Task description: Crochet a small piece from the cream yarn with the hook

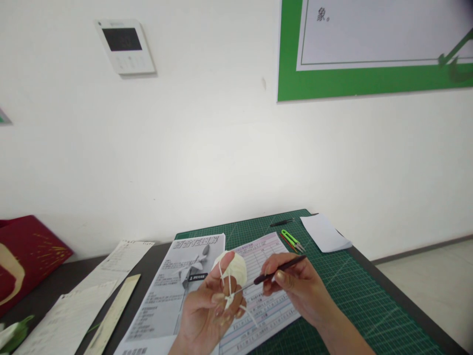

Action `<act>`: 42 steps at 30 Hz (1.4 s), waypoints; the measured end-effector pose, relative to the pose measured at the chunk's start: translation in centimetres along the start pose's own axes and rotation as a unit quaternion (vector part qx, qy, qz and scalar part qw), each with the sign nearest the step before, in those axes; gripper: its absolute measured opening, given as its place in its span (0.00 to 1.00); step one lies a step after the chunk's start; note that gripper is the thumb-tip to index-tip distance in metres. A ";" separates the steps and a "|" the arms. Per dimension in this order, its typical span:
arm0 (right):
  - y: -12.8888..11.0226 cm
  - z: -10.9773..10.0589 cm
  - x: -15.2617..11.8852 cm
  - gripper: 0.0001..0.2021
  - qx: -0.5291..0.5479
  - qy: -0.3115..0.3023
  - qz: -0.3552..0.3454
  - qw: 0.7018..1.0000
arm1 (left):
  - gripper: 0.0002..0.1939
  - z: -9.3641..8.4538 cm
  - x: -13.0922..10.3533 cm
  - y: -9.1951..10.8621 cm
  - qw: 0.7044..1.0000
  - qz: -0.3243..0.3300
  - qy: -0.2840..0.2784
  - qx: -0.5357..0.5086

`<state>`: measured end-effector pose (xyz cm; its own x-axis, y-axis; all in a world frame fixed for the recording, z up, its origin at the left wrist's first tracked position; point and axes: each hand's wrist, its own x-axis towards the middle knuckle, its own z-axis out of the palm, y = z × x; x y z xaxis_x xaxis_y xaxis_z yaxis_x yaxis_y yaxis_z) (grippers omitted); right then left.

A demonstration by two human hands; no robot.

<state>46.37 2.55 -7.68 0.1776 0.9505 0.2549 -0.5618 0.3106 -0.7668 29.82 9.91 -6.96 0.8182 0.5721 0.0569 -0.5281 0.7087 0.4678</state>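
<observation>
My left hand (210,308) pinches a small piece of white yarn work (229,299), with a strand looped over its raised index finger. In my right hand (295,286) is a crochet hook (280,270) with a dark handle, its thin metal shaft pointing left and meeting the yarn at my left fingertips. A round ball of cream yarn (236,266) sits just behind my left hand, above the printed sheets. A loose yarn tail hangs below the fingers. The exact tip of the hook is hidden in the yarn.
Under the hands lie a flower printout (158,301) and a lined sheet (273,246) on a green cutting mat (343,291). Green thread snips (291,240), a black tool (281,223) and white paper (325,233) are behind. Handwritten papers (62,320), a ruler (113,315) and a red bag (33,261) are left.
</observation>
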 end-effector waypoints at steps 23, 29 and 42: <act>1.9 0.3 0.7 0.07 0.137 0.083 0.093 0.983 | 0.24 -0.1 -0.3 0.1 0.985 0.082 0.031 0.151; 3.1 0.7 0.5 0.08 0.186 0.125 0.125 0.967 | 0.23 -0.1 0.1 -1.0 0.958 0.156 0.068 0.229; 3.7 1.9 -1.3 0.09 -0.181 0.151 -0.186 0.954 | 0.23 0.2 0.6 -2.2 0.939 0.217 0.143 0.224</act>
<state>42.53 2.49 -9.68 0.5651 0.7159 0.4100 -0.1084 0.5571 -0.8234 31.50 8.60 -7.81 0.4202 0.8996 0.1186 -0.5958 0.1750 0.7838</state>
